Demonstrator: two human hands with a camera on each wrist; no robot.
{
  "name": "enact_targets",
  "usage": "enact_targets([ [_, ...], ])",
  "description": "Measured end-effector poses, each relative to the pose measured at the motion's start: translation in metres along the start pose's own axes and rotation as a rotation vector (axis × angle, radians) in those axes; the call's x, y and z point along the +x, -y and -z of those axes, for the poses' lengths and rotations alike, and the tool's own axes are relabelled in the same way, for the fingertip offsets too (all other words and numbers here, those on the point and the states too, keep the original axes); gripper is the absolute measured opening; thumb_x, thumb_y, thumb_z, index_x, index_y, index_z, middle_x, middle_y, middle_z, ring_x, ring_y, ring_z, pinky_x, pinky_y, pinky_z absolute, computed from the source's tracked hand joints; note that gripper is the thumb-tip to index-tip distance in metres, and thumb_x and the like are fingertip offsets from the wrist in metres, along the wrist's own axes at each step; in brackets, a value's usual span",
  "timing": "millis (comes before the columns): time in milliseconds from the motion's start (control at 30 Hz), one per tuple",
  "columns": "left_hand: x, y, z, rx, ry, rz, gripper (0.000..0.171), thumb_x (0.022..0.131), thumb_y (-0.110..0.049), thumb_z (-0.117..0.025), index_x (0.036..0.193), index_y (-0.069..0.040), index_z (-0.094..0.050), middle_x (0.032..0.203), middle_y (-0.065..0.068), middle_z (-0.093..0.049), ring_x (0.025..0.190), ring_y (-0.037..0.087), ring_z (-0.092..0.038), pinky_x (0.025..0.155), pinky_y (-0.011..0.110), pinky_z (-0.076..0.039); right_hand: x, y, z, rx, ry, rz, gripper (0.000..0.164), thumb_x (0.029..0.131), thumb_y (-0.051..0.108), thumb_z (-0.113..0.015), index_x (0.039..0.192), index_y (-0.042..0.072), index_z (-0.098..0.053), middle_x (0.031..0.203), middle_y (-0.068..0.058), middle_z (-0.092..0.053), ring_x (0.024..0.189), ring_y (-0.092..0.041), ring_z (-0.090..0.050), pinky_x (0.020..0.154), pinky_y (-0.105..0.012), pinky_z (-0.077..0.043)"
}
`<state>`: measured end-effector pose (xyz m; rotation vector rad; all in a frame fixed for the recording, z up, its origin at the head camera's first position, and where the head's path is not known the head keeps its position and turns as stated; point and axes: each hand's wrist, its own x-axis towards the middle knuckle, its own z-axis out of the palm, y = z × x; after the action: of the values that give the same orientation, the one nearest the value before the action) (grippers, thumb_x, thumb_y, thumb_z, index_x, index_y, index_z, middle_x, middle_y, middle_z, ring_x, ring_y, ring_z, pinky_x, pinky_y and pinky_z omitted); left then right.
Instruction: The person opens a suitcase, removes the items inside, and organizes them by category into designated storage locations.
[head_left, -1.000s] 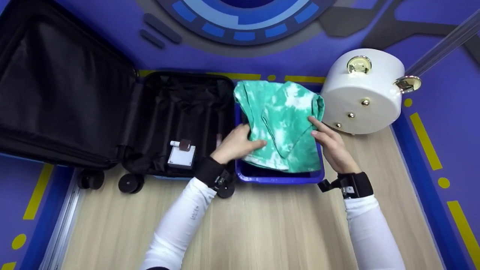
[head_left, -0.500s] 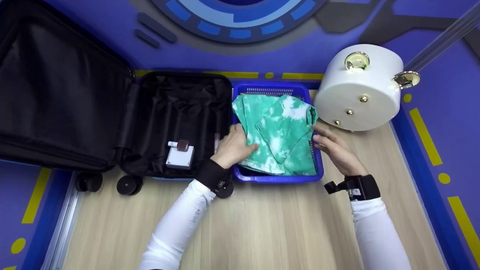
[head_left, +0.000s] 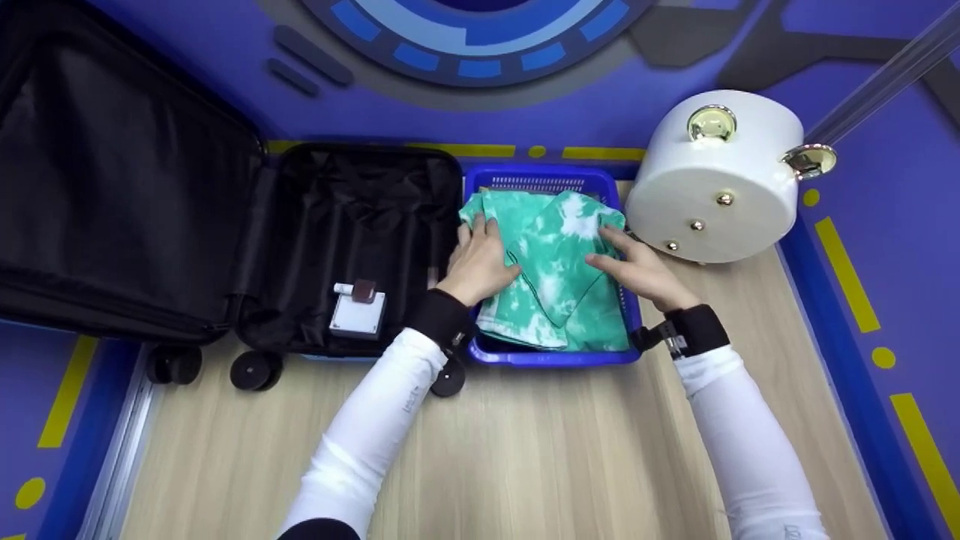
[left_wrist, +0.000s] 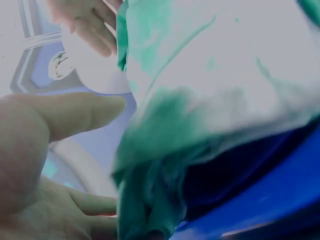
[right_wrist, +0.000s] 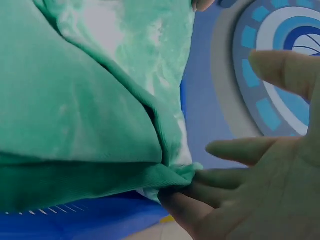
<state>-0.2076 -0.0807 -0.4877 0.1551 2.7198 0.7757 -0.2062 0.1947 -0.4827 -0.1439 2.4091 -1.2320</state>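
A folded green-and-white tie-dye garment (head_left: pixel 559 277) lies in a blue plastic basket (head_left: pixel 555 359). My left hand (head_left: pixel 481 264) rests along the garment's left edge with its fingers extended. In the left wrist view the left thumb (left_wrist: pixel 82 114) stands apart from the cloth, and the lower fingers reach its edge. My right hand (head_left: pixel 643 271) is at the garment's upper right edge, fingers spread. The right wrist view shows lower fingertips (right_wrist: pixel 175 202) touching a corner of the cloth, while the thumb and index finger stay clear of it.
Left of the basket lies an open black suitcase (head_left: pixel 360 161), holding a small white box-like item (head_left: pixel 358 313) with a brown tab and a white stick. A white drum-shaped case (head_left: pixel 712 180) with gold knobs stands to the right. A blue wall (head_left: pixel 480 112) runs behind.
The garment has come down into the basket, uncovering its back rim. The left hand has shifted up along the cloth's edge. The right hand drew away, then came back in to the cloth.
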Motion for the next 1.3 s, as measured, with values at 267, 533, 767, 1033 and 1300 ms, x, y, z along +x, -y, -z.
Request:
enact_targets([
  [267,0.015,-0.004,-0.009,0.093,0.043,0.005,0.09,0.095,-0.026,-0.075,0.161,0.006,-0.023,0.168,0.03,-0.015,0.15,0.042,-0.029,0.111,0.05,-0.044,0.023,-0.011,-0.008,-0.073,0.129,-0.03,0.078,0.104,0.044,-0.06,0.162,0.002,-0.03,0.173,-0.016,-0.007,0.159,-0.039,-0.004,0.126,-0.057,-0.013],
  [533,0.03,-0.005,-0.011,0.121,0.193,-0.023,0.081,0.096,-0.007,-0.061,0.16,0.011,-0.015,0.166,0.036,-0.012,0.145,0.046,-0.04,0.112,0.045,-0.044,0.037,-0.017,-0.005,-0.171,0.147,-0.099,0.075,0.103,0.049,-0.058,0.162,0.01,-0.035,0.173,-0.01,-0.014,0.158,-0.04,-0.009,0.125,-0.062,-0.01],
  [767,0.043,0.007,-0.009,0.027,0.325,-0.036,0.085,0.095,-0.002,-0.053,0.163,0.006,-0.002,0.169,0.031,0.002,0.107,0.035,-0.062,0.066,0.033,-0.043,0.045,-0.012,-0.007,-0.165,0.156,-0.126,0.077,0.103,0.048,-0.058,0.163,0.007,-0.031,0.172,-0.016,-0.018,0.158,-0.04,-0.013,0.125,-0.06,-0.012],
  [1033,0.026,0.016,-0.001,-0.054,0.324,-0.083,0.093,0.103,-0.025,-0.064,0.165,0.001,0.001,0.171,0.025,0.01,0.155,0.033,-0.025,0.105,0.034,-0.045,0.033,-0.01,-0.009,-0.113,0.113,-0.085,0.078,0.104,0.044,-0.059,0.163,0.004,-0.028,0.17,-0.019,-0.021,0.157,-0.039,-0.016,0.125,-0.055,-0.019],
  [1300,-0.028,0.012,0.017,0.098,0.176,-0.208,0.07,0.099,-0.031,-0.072,0.153,0.003,-0.044,0.16,0.023,-0.039,0.145,0.036,-0.044,0.116,0.046,-0.041,-0.024,-0.005,-0.009,-0.157,0.025,0.067,0.069,0.105,0.038,-0.061,0.156,-0.002,-0.04,0.152,-0.025,-0.05,0.135,-0.042,-0.052,0.109,-0.055,-0.045],
])
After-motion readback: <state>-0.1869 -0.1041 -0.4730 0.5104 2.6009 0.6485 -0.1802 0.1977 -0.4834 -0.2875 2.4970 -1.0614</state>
